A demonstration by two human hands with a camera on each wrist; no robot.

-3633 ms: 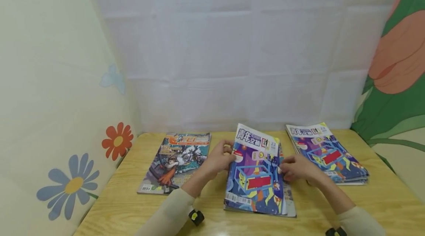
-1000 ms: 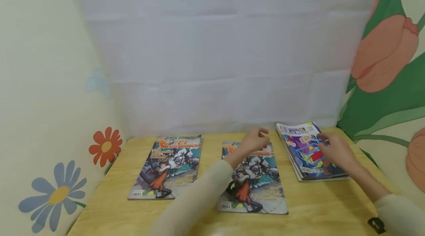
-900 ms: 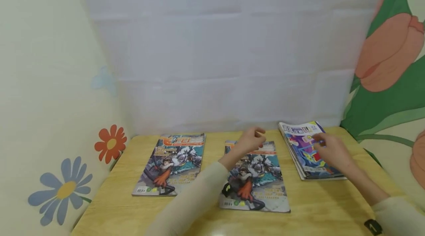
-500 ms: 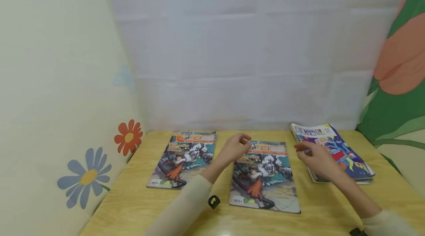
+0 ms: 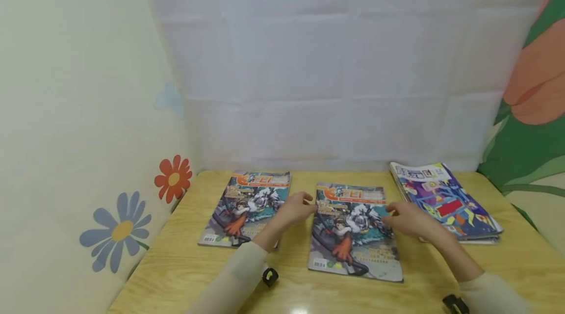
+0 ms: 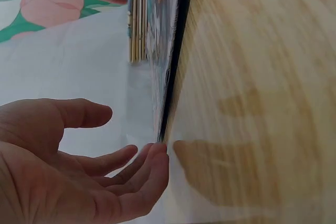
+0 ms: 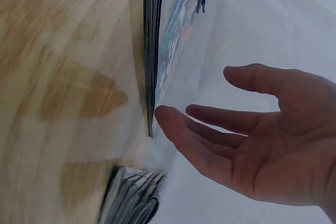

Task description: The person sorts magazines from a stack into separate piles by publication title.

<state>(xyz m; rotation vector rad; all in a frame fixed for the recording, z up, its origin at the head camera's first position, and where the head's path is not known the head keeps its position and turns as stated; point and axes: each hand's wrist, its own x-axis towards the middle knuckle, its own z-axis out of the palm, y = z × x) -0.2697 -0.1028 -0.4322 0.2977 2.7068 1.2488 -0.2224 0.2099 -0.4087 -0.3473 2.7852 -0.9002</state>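
Note:
A comic-style magazine (image 5: pixel 353 235) with an orange title lies at mid-table, and in the right wrist view several layered page edges (image 7: pixel 151 51) show below its cover. At its left edge is my left hand (image 5: pixel 296 208), palm inward and fingers loosely bent; in the left wrist view the fingertips (image 6: pixel 159 153) meet the magazine's corner. My right hand (image 5: pixel 408 220) is at the opposite edge, thumb apart from the fingers. In the right wrist view a fingertip (image 7: pixel 165 113) is by the edge; whether it touches cannot be told. Neither hand grips anything.
To the left lies another magazine (image 5: pixel 251 208) with the same cover. A stack of purple-covered magazines (image 5: pixel 454 206) stands at the back right, beyond my right hand. White cloth (image 5: pixel 273 59) hangs behind the wooden table (image 5: pixel 176 274), and flower-printed panels flank it.
The purple magazine that lay in the middle is gone from there, exposing the comic-style cover. Both hands have come back from the right stack to either side of the middle magazine.

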